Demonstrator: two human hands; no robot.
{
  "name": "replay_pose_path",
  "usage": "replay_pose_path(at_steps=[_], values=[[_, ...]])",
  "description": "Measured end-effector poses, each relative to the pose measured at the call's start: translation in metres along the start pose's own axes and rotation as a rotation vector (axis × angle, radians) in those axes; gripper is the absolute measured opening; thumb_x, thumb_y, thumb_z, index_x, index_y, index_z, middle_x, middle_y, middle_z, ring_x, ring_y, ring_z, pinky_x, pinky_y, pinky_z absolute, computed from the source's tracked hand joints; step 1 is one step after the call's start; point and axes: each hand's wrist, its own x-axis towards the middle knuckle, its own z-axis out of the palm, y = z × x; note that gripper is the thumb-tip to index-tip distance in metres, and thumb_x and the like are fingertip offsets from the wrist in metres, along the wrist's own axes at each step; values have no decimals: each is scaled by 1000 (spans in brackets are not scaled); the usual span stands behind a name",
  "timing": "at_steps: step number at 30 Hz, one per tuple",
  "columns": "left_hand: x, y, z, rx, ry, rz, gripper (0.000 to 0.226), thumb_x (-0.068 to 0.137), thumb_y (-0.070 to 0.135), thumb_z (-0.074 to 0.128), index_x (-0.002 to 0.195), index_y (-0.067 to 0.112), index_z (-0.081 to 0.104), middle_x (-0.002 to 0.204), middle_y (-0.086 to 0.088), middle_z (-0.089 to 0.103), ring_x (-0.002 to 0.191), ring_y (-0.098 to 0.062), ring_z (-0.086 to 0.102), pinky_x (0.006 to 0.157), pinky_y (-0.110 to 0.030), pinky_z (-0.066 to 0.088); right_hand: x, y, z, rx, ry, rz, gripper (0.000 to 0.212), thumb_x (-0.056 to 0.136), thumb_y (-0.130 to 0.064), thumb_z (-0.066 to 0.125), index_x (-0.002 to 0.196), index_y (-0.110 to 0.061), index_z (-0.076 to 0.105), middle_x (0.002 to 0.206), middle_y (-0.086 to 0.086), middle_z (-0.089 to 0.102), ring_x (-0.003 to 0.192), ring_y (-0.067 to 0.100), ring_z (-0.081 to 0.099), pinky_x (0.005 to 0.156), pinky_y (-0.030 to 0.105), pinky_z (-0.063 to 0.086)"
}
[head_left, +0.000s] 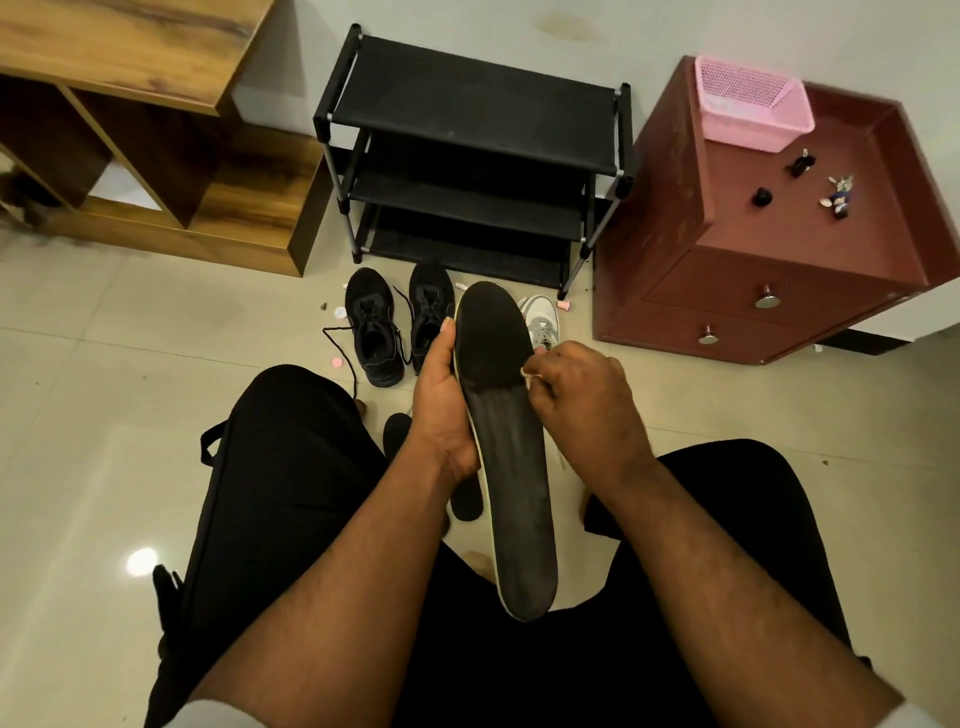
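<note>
Left hand grips insole; right hand pinches edge.

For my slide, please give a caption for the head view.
A person's left hand holds a black insole, right hand pinches a pale scrap at its edge; black sneakers stand beyond.

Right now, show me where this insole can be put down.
Bare for the insole: the shoe rack's top shelf, and the floor tiles between the wooden unit and the left knee. Crowded: the floor before the rack, with black shoes, a grey shoe and scraps.
</note>
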Motion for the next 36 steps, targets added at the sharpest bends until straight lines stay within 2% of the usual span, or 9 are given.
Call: replay_pose_path(at_steps=[4,7,9,13,19,21,24,30,36], values=[[-4,1,1,19,25,20,67,91,64,40,99,7,75,95,-14,70,87,-24,68,82,-35,53,1,-18,0,136,-46,-32,15,87,-9,64,99,-8,73,93,9,67,86,19,61,84,40,52],[-6,2,-2,35,82,49,67,91,61,45,124,6,65,120,-17,66,106,-26,67,86,-35,56,-3,-37,3,235,-68,-135,16,85,-10,63,98,-10,72,94,6,68,88,17,61,86,42,51],[-6,2,-3,39,94,54,69,90,61,47,128,5,62,125,-17,64,110,-26,66,87,-34,57,-1,-40,3,254,-73,-157,17,85,-11,62,98,-10,73,93,6,68,88,17,61,85,45,51],[-3,3,-7,18,64,25,66,90,62,48,123,8,65,115,-12,67,109,-24,65,96,-38,52,0,-32,0,255,-91,-184,19,84,-13,61,97,-9,73,92,6,68,86,17,62,80,45,53],[-2,-3,-2,-42,32,26,52,93,55,49,97,12,78,99,-12,72,94,-23,71,81,-35,56,22,-34,-4,226,12,-195,14,84,-8,65,96,-6,73,90,8,69,82,18,63,79,40,54],[-1,-6,1,-43,5,24,49,95,53,48,104,14,76,102,-14,71,95,-24,70,80,-37,56,40,-31,-9,196,67,-179,13,85,-8,63,94,-6,73,87,9,68,80,19,63,76,39,54],[0,-6,3,-5,2,-6,49,96,52,45,113,13,70,101,-17,72,88,-28,72,67,-38,59,55,-23,-14,143,81,-154,14,86,-10,62,94,-7,73,87,8,67,80,18,61,75,37,54],[6,-2,-11,57,67,36,51,94,54,50,93,12,79,101,-13,73,96,-23,71,83,-35,55,8,-36,0,117,-76,-252,14,85,-10,62,93,-7,72,87,9,68,80,20,62,76,36,52],[4,-5,-3,48,-10,17,64,92,65,43,120,12,66,109,-18,70,100,-29,70,77,-42,58,48,-25,-5,-81,12,-247,13,86,-11,60,82,-5,71,77,10,64,74,24,60,72,40,50]])
